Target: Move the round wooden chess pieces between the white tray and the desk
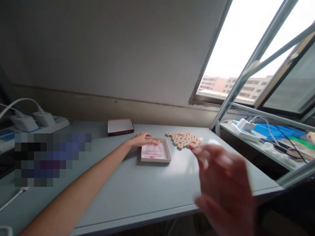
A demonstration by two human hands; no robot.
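Steady the box [156, 161] with the left hand [140, 140] spread at its far-left corner, keeping the pieces [151, 140] inside neatly lined; leave the loose pile [185, 139] undisturbed at right. Cannot tell the blurred right hand's [225, 183] grip.

The head view looks forward and down across the desk [137, 190].

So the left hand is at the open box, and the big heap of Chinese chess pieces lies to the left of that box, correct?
Not quite: the heap of Chinese chess pieces lies to the right of the open box, as the head view shows. The left hand is indeed at that box.
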